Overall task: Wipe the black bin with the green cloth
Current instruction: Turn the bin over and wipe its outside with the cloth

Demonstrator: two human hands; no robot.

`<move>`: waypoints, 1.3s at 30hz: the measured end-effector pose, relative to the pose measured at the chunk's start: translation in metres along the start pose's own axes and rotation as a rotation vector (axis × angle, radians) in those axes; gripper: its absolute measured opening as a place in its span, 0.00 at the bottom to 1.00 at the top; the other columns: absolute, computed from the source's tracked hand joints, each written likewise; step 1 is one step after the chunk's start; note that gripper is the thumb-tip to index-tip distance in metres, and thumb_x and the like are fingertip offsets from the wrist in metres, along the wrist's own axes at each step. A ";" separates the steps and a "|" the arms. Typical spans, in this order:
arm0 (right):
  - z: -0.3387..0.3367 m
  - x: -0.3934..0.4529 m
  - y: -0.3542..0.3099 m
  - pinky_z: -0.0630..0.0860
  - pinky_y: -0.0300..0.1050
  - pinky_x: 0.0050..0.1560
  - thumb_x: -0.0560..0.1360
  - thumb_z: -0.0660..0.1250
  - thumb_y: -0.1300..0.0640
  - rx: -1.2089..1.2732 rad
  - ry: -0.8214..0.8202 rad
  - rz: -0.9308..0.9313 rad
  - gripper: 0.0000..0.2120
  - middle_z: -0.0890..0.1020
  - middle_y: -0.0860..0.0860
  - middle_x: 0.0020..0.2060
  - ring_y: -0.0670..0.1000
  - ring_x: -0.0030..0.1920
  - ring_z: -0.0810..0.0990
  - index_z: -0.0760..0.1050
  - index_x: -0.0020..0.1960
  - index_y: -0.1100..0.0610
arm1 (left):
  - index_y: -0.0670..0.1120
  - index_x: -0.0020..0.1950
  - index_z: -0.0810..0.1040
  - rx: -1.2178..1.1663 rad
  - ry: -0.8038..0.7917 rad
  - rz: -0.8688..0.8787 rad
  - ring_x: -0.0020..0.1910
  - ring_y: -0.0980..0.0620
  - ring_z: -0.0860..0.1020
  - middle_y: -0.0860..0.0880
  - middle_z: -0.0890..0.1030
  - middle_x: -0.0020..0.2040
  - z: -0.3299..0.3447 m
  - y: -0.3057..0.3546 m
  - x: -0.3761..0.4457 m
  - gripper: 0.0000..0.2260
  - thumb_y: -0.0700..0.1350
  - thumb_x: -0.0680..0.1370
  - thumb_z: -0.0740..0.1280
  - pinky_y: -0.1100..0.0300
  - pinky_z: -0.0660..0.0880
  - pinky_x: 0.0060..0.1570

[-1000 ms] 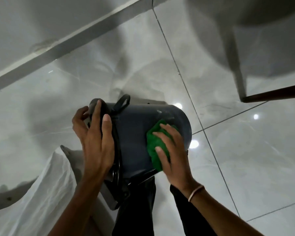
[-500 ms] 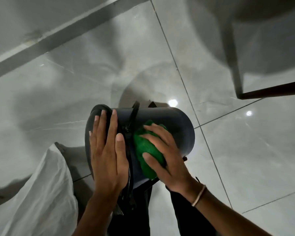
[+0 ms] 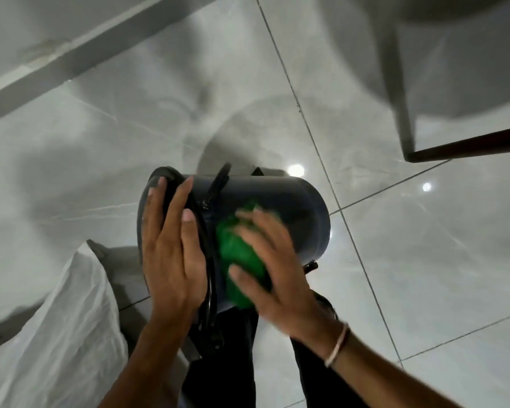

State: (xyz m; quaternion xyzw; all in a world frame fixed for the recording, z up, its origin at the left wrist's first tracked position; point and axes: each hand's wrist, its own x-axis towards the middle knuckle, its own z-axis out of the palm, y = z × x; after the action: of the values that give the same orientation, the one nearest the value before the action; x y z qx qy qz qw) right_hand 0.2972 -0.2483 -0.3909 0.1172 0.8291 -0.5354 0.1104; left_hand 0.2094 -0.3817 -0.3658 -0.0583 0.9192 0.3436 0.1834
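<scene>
The black bin (image 3: 295, 201) lies on its side in front of me, resting across my dark-trousered legs, its rim and handle toward the left. My left hand (image 3: 171, 254) lies flat over the rim end with fingers spread, bracing the bin. My right hand (image 3: 273, 266), blurred by motion, presses the crumpled green cloth (image 3: 239, 260) against the bin's side wall near the rim. A bracelet sits on my right wrist. The bin's underside and inside are hidden.
Glossy grey floor tiles (image 3: 424, 260) lie all around. A white sack or fabric (image 3: 56, 334) sits at the lower left beside my leg. A dark wooden furniture edge (image 3: 468, 145) juts in at the right. A wall skirting (image 3: 71, 57) runs across the upper left.
My left hand shifted from gripping the rim to lying flat over it. The right hand slid the green cloth leftward along the bin wall toward the rim and keeps rubbing.
</scene>
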 end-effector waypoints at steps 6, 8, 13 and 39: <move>0.001 -0.046 0.050 0.64 0.60 0.81 0.82 0.61 0.52 0.064 0.247 0.439 0.24 0.66 0.47 0.77 0.45 0.80 0.61 0.64 0.77 0.49 | 0.53 0.79 0.72 -0.004 0.003 -0.072 0.86 0.49 0.61 0.48 0.65 0.85 -0.003 0.003 0.008 0.23 0.53 0.86 0.51 0.43 0.59 0.85; -0.011 -0.016 0.060 0.66 0.59 0.80 0.82 0.58 0.49 0.171 0.406 0.640 0.25 0.69 0.50 0.73 0.50 0.76 0.66 0.64 0.78 0.52 | 0.56 0.79 0.72 0.023 -0.010 -0.086 0.86 0.50 0.60 0.51 0.65 0.85 0.002 0.014 0.012 0.26 0.61 0.84 0.51 0.45 0.58 0.85; -0.021 0.040 0.036 0.69 0.59 0.76 0.80 0.66 0.52 0.172 0.427 0.520 0.20 0.77 0.49 0.67 0.51 0.71 0.72 0.76 0.70 0.56 | 0.56 0.80 0.70 0.025 0.038 -0.163 0.84 0.53 0.62 0.51 0.66 0.84 0.009 0.025 0.016 0.27 0.62 0.82 0.56 0.61 0.55 0.77; -0.070 0.076 0.057 0.79 0.50 0.61 0.70 0.69 0.50 0.030 0.011 0.278 0.19 0.87 0.54 0.53 0.56 0.55 0.84 0.84 0.58 0.55 | 0.48 0.79 0.72 -0.084 0.122 -0.278 0.85 0.39 0.59 0.40 0.60 0.85 0.044 0.060 -0.047 0.23 0.50 0.86 0.51 0.37 0.58 0.84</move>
State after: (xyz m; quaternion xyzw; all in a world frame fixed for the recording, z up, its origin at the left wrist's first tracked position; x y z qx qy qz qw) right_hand 0.2384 -0.1563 -0.4352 0.2356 0.7973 -0.5267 0.1773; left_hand 0.2524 -0.3087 -0.3422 -0.2134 0.8965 0.3489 0.1704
